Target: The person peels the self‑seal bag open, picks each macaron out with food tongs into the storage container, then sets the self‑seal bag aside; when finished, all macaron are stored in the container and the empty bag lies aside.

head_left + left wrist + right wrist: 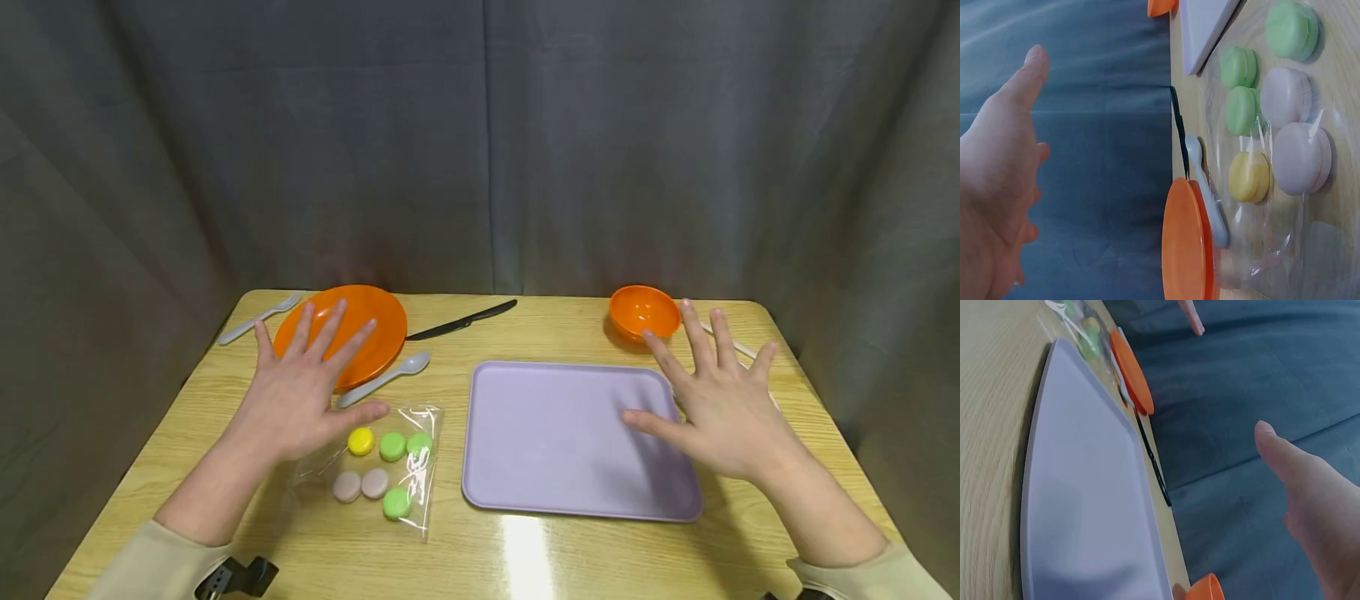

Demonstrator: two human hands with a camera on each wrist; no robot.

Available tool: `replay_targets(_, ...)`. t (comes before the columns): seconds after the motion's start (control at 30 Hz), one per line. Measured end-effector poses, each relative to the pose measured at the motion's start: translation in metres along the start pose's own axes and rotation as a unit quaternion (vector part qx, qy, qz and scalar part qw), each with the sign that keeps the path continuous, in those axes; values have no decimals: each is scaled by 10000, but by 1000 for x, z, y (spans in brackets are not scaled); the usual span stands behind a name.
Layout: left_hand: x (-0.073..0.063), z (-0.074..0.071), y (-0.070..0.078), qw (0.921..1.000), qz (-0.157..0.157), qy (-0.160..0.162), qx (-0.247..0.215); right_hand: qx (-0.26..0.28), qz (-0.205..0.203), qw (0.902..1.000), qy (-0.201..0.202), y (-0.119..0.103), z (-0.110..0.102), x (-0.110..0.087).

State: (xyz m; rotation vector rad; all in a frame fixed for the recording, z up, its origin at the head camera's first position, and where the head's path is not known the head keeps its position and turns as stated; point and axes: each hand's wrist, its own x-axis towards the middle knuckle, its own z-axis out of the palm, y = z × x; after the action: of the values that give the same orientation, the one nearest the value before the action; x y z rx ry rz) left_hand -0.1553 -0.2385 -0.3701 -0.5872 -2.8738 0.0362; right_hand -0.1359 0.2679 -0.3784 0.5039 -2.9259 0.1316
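My left hand [300, 400] hovers with fingers spread over the table's left side, above the near edge of an orange plate [386, 321] and beside a clear plastic bag [375, 467]. Inside the bag lie several macarons: a yellow macaron [1249, 177], green ones and pale lilac ones. With its fingers also spread, my right hand [723, 408] hangs over the right end of a lilac tray [555, 442], touching nothing. Behind that hand stands an orange bowl [643, 312]. Both hands hold nothing.
A grey spoon [386, 379] lies in front of the plate, a grey fork [258, 321] to its left and a black knife [465, 319] to its right. Something thin and white [738, 346] lies partly hidden behind the right hand. Grey curtains [480, 150] enclose the wooden table.
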Motion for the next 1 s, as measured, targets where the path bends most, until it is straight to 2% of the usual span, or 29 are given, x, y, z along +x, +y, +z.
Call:
replay_targets(0.13, -2, -3, 2, 9998, 47, -116, -131, 7, -146, 9998, 145, -8, -3, 2)
replay_targets(0.27, -8, -6, 2, 9986, 186, -156, -474, 209, -440, 9982, 339, -16, -5, 7)
replay_targets(0.47, -20, -5, -4, 9917, 707, -172, -1057, 1041, -714, 9914, 356, -26, -5, 11)
replay_targets(0.57, -23, 0, -7, 9863, 995, -143, -1306, 1598, -803, 9833, 328, -29, -6, 11)
replay_targets(0.7, -26, 9, -10, 9786, 1278, -94, -1612, 2296, -964, 9680, 311, -32, -6, 13)
replay_targets(0.8, -31, 17, -13, 9754, 1282, -182, -1785, 2690, -1077, 9563, 391, -35, -5, 16)
replay_targets(1.0, -42, 33, -16, 9707, 1067, -475, -2099, 3346, -1324, 9314, 552, -45, 2, 23)
